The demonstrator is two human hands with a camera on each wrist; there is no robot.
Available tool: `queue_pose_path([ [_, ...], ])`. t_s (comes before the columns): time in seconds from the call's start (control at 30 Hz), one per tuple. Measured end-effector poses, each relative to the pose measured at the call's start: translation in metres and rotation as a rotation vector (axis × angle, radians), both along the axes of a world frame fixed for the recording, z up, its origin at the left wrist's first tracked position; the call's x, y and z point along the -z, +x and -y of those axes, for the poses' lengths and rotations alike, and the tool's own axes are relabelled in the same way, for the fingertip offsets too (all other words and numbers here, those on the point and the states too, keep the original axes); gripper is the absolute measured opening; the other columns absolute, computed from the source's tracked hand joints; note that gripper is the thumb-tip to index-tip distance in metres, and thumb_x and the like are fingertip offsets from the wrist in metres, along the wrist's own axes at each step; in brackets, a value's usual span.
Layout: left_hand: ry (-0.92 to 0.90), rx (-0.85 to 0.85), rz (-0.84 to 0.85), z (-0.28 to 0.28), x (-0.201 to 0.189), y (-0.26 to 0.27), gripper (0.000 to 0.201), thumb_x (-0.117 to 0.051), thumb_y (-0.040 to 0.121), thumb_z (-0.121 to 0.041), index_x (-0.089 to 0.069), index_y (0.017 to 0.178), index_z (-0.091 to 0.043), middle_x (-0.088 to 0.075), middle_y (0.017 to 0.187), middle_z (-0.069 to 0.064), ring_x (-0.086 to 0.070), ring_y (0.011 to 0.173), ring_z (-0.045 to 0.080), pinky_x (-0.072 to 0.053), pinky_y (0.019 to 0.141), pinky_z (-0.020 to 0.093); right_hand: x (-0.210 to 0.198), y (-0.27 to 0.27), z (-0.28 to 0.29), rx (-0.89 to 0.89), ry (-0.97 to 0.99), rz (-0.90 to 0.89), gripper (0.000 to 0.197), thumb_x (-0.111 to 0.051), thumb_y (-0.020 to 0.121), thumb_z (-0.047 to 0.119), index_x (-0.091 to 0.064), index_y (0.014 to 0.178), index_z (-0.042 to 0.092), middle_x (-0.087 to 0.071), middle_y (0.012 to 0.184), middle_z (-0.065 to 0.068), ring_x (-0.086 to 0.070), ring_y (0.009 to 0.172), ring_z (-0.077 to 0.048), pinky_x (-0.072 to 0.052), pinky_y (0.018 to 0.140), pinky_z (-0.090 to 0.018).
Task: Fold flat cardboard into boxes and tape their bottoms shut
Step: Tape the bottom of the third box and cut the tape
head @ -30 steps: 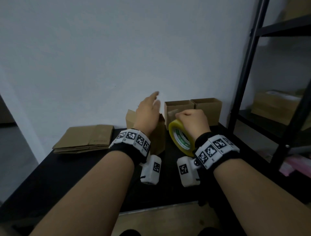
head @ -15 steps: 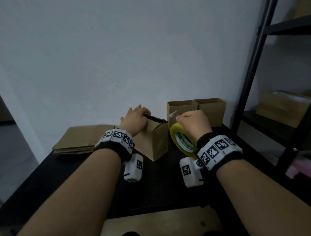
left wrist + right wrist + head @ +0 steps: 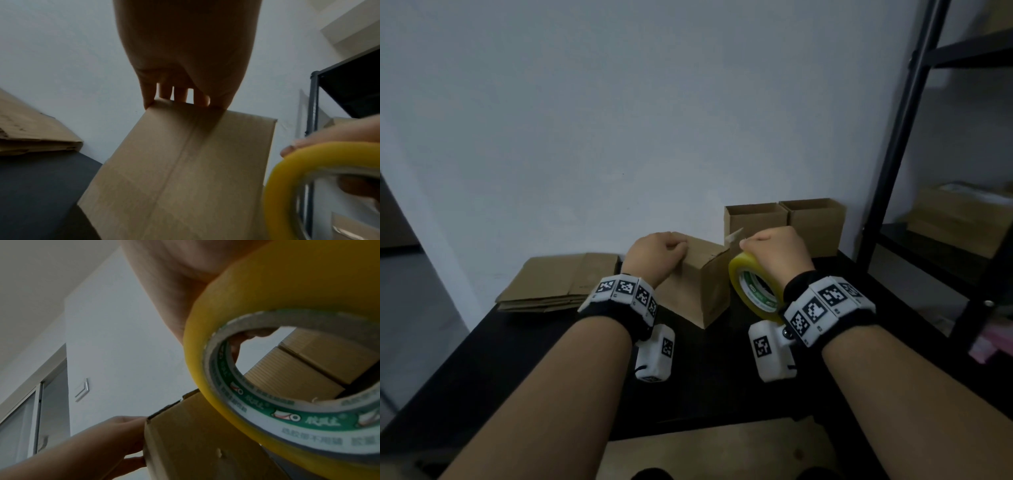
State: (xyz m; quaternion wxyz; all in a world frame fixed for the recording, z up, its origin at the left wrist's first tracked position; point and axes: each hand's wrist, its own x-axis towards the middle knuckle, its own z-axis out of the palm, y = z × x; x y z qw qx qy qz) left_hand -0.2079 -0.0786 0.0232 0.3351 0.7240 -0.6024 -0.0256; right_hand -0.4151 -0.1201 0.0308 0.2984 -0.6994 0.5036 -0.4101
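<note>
A small cardboard box (image 3: 695, 284) stands tilted on the black table (image 3: 551, 359), its flaps folded flat on top. My left hand (image 3: 674, 247) grips the box's top left edge, fingers (image 3: 180, 95) curled over the rim of the box (image 3: 185, 170). Just right of the box, my right hand (image 3: 751, 245) holds a yellow tape roll (image 3: 755, 291) upright by its upper rim. A loose tape end (image 3: 734, 236) sticks up by the thumb. The right wrist view shows the tape roll (image 3: 267, 386) close up, with the box (image 3: 195, 434) and left hand (image 3: 115, 434) below it.
Two folded open boxes (image 3: 755, 219) (image 3: 813, 222) stand against the wall behind the tape. A stack of flat cardboard (image 3: 558, 281) lies at the table's back left. A black metal shelf (image 3: 900, 171) with cartons rises on the right.
My left hand came down from the air onto the box and now grips its top left edge. The box's top flaps lie flatter. The right hand kept the tape roll in place.
</note>
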Motion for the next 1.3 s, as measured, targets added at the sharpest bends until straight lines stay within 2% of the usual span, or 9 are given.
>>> queue_pose_path([
  [0.1, -0.032, -0.07, 0.105, -0.003, 0.005, -0.007, 0.034, -0.046, 0.093, -0.035, -0.073, 0.084, -0.016, -0.068, 0.112, 0.003, -0.062, 0.101, 0.022, -0.048, 0.079, 0.028, 0.003, 0.003, -0.001, -0.008, 0.009, -0.008, 0.018, -0.063, 0.088, 0.026, -0.076, 0.076, 0.021, -0.071, 0.081, 0.006, -0.064, 0.085, -0.017, -0.053, 0.085, -0.038],
  [0.3, -0.075, 0.045, -0.18, -0.005, 0.015, -0.011, 0.032, -0.047, 0.098, -0.027, -0.066, 0.122, -0.021, -0.045, 0.147, -0.003, -0.02, 0.144, 0.013, -0.015, 0.115, 0.027, 0.004, 0.004, -0.001, -0.014, 0.017, -0.022, 0.016, -0.064, 0.089, 0.029, -0.076, 0.081, 0.022, -0.071, 0.085, 0.005, -0.064, 0.088, -0.018, -0.052, 0.086, -0.036],
  [0.5, -0.13, 0.142, -0.108, -0.012, 0.013, -0.018, 0.023, -0.051, 0.096, -0.018, -0.069, 0.104, -0.006, -0.06, 0.127, 0.013, -0.04, 0.113, 0.007, -0.014, 0.099, 0.008, 0.006, 0.006, 0.003, -0.014, 0.026, -0.023, 0.015, -0.065, 0.088, 0.029, -0.077, 0.083, 0.022, -0.072, 0.088, 0.003, -0.065, 0.089, -0.019, -0.053, 0.089, -0.04],
  [0.6, -0.102, 0.077, -0.085, -0.01, 0.015, -0.019, 0.016, -0.049, 0.096, -0.02, -0.054, 0.082, -0.024, -0.061, 0.123, 0.016, -0.041, 0.11, 0.011, -0.02, 0.093, 0.01, 0.006, 0.007, 0.005, -0.009, 0.031, -0.027, 0.014, -0.066, 0.087, 0.03, -0.077, 0.083, 0.022, -0.072, 0.088, 0.003, -0.065, 0.089, -0.02, -0.053, 0.089, -0.041],
  [0.67, -0.084, 0.048, -0.068, -0.008, 0.016, -0.018, 0.016, -0.046, 0.098, -0.028, -0.061, 0.093, -0.03, -0.059, 0.13, 0.01, -0.044, 0.123, 0.016, -0.024, 0.105, 0.024, 0.006, 0.007, 0.004, -0.008, 0.03, -0.027, 0.014, -0.066, 0.086, 0.03, -0.077, 0.082, 0.022, -0.072, 0.087, 0.003, -0.065, 0.088, -0.02, -0.053, 0.089, -0.041],
  [0.77, -0.075, 0.01, 0.0, -0.007, 0.018, -0.019, 0.034, -0.043, 0.098, -0.029, -0.066, 0.115, -0.011, -0.059, 0.128, 0.007, -0.045, 0.124, 0.022, -0.029, 0.105, 0.031, 0.005, 0.006, 0.004, -0.019, 0.035, -0.019, 0.014, -0.066, 0.087, 0.03, -0.077, 0.083, 0.022, -0.072, 0.087, 0.002, -0.065, 0.088, -0.02, -0.053, 0.089, -0.039],
  [0.97, -0.126, 0.025, -0.085, -0.003, 0.015, -0.02, 0.026, -0.049, 0.089, -0.024, -0.071, 0.094, -0.012, -0.066, 0.101, 0.001, -0.055, 0.103, 0.021, -0.044, 0.096, 0.035, -0.003, 0.001, -0.003, -0.039, 0.02, -0.017, 0.02, -0.066, 0.088, 0.026, -0.07, 0.069, 0.027, -0.071, 0.085, 0.001, -0.065, 0.087, -0.019, -0.052, 0.085, -0.035],
  [1.13, -0.095, 0.018, -0.123, -0.004, 0.0, -0.019, 0.034, -0.054, 0.091, -0.02, -0.066, 0.121, -0.013, -0.056, 0.134, 0.005, -0.046, 0.126, 0.019, -0.028, 0.101, 0.019, -0.014, -0.008, -0.006, -0.037, -0.007, -0.006, 0.021, -0.065, 0.088, 0.027, -0.07, 0.068, 0.028, -0.07, 0.086, 0.004, -0.063, 0.088, -0.017, -0.049, 0.082, -0.032],
  [1.3, -0.051, 0.03, -0.076, -0.005, -0.007, -0.011, 0.033, -0.056, 0.092, -0.024, -0.066, 0.123, -0.017, -0.053, 0.138, 0.003, -0.045, 0.129, 0.017, -0.029, 0.103, 0.021, -0.029, -0.015, -0.008, -0.026, -0.035, 0.033, 0.016, -0.064, 0.089, 0.026, -0.072, 0.076, 0.023, -0.065, 0.078, 0.009, -0.062, 0.083, -0.012, -0.047, 0.078, -0.03],
])
